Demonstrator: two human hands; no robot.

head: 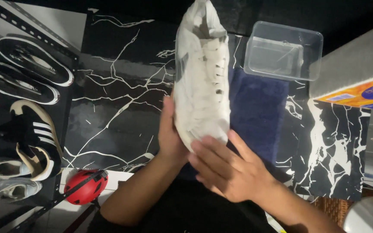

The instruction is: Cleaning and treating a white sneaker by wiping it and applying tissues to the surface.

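Observation:
A white laced sneaker is held upright above a black marble-patterned table, toe end down toward me. My left hand presses flat against the shoe's left side near the toe. Across the toe lie the spread fingers of my right hand, cupping it from below. A dark blue towel lies on the table behind the shoe.
A clear plastic tub stands at the back right. A shelf on the left holds several shoes, black slip-ons and a black striped pair. A red helmet lies on the floor. An orange box sits at right.

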